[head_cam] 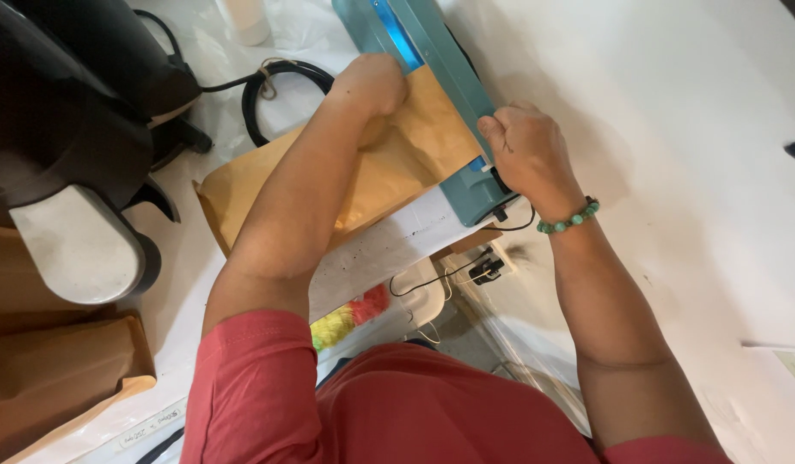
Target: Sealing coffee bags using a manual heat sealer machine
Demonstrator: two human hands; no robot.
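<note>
A brown paper bag (397,167) lies on the white table (372,253), its far edge tucked into a teal heat sealer (432,51). My left hand (372,82) is closed in a fist on the bag right beside the sealer's jaw. My right hand (522,150), with a green bead bracelet (569,219) at the wrist, presses down on the near end of the sealer's arm, fingers curled over it. Both forearms hide part of the bag.
A black and white machine (71,155) fills the left side. A coiled black cable (277,86) lies behind the bag. More brown bags (54,369) are stacked at the lower left. A white wall (690,172) rises to the right, with a plugged socket (488,268) below the table edge.
</note>
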